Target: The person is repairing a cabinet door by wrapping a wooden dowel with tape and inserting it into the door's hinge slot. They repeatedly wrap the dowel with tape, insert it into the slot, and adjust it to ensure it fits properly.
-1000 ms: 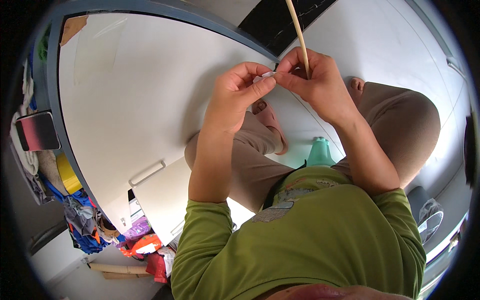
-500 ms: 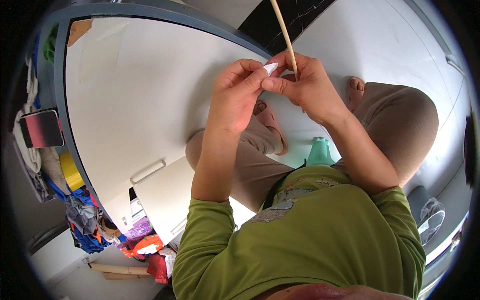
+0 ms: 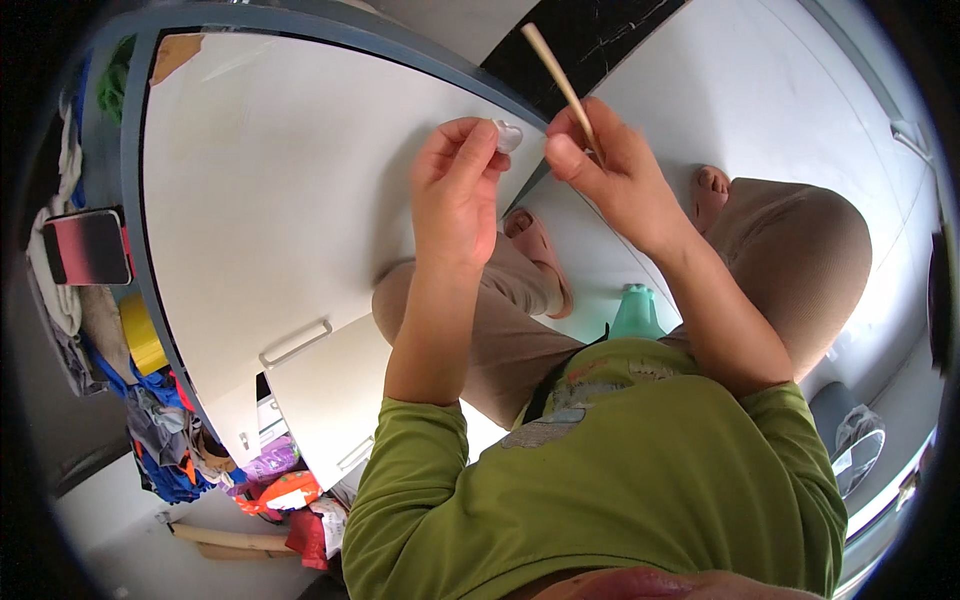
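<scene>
My left hand (image 3: 458,185) pinches a small, whitish, shiny piece (image 3: 509,137) between thumb and fingers; its exact kind is too small to make out. A slim pale wooden stick (image 3: 556,72) slants up and away from my right hand (image 3: 612,165), whose fingers are closed around its lower part. The stick's lower end is hidden in that hand. A gap separates the two hands, which are raised above my lap at about the same height.
A white panel with a blue-grey frame (image 3: 300,150) and handle lies at left, beside a phone (image 3: 88,248) and heaped clothes (image 3: 165,440). Below my hands are pink sandals (image 3: 540,250) and a green plastic stool (image 3: 637,313). A grey bin (image 3: 835,420) stands at right.
My hands have come apart from touching around the white piece. The left now holds it alone, a little to the left. The stick's upper end has tilted left in my right hand.
</scene>
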Tool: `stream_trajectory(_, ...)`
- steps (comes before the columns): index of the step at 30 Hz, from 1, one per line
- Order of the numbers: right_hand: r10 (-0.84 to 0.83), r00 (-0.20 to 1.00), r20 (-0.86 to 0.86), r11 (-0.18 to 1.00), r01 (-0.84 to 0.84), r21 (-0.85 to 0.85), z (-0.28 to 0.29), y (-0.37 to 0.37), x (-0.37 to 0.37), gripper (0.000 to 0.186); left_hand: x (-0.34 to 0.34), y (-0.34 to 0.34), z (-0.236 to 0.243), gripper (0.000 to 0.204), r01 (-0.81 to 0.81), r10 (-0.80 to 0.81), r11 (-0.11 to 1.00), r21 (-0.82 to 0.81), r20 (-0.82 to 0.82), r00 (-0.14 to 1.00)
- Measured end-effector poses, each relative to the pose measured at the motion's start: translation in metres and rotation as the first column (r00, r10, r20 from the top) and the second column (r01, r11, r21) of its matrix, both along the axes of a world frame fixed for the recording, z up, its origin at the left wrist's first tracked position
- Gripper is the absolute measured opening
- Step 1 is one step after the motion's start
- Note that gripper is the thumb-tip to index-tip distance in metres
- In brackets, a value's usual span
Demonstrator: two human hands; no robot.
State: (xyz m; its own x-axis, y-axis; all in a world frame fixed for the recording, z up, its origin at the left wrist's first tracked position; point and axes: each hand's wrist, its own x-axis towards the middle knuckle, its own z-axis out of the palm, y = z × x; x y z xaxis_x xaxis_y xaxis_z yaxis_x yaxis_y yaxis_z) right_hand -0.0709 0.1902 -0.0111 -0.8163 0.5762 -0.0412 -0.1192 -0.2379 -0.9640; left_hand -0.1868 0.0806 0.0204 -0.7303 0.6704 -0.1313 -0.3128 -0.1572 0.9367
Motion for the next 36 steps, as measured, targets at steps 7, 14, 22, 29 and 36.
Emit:
stream_trajectory(7,0.120,0.988,0.097,0.965,-0.139,0.222,0.000,-0.002,0.008,0.015,-0.003,-0.008,0.015,0.012,-0.129,0.128,0.992,0.005,-0.191,0.973)
stream_trajectory(14,0.068,0.996,0.061,0.951,-0.084,0.299,-0.003,-0.004,0.005,0.013,-0.003,-0.013,0.026,0.012,-0.208,0.218,0.975,0.072,-0.188,0.958)
stream_trajectory(22,0.087,0.994,0.066,0.952,-0.103,0.287,-0.001,-0.005,0.005,0.012,-0.008,-0.018,0.024,0.013,-0.168,0.185,0.983,0.079,-0.366,0.912)
stream_trajectory(29,0.066,0.997,0.044,0.945,-0.076,0.318,-0.003,-0.006,0.004,0.012,-0.006,-0.015,0.027,0.010,-0.232,0.243,0.970,0.077,-0.369,0.897)
stream_trajectory(36,0.042,0.998,0.056,0.937,-0.059,0.343,-0.001,-0.006,0.004,0.013,-0.010,-0.019,0.023,0.015,-0.129,0.167,0.985,0.112,-0.460,0.872)
